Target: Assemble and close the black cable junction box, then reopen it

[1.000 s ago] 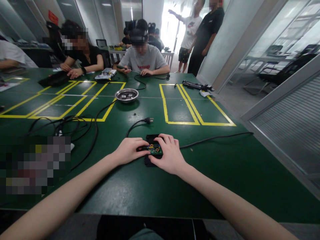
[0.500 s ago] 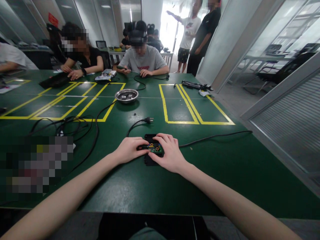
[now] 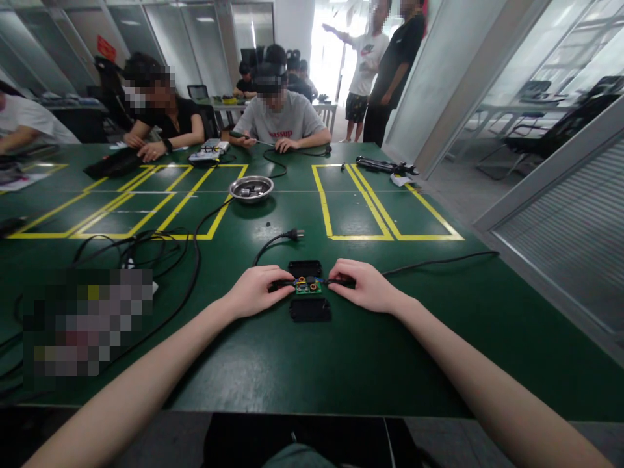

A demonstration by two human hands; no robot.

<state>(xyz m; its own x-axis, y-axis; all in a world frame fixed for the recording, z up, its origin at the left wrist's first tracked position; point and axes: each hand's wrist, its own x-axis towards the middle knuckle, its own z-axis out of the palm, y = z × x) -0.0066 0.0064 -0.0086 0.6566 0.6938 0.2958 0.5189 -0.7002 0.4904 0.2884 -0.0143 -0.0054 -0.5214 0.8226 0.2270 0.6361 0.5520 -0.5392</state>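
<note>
A small green circuit board with orange rings lies between two black case halves, one just beyond it and one nearer me. My left hand pinches the black cable at the board's left end. My right hand is closed on the other black cable at the board's right end. Both hands rest on the green table.
A plug ends the left cable. A metal bowl with small parts stands farther back, beside yellow taped rectangles. Tangled black cables lie at left. People sit across the table; two stand at the doorway.
My right hand slid off the board to its right end and now grips the cable. The two black case halves are now uncovered. The left hand barely moved.
</note>
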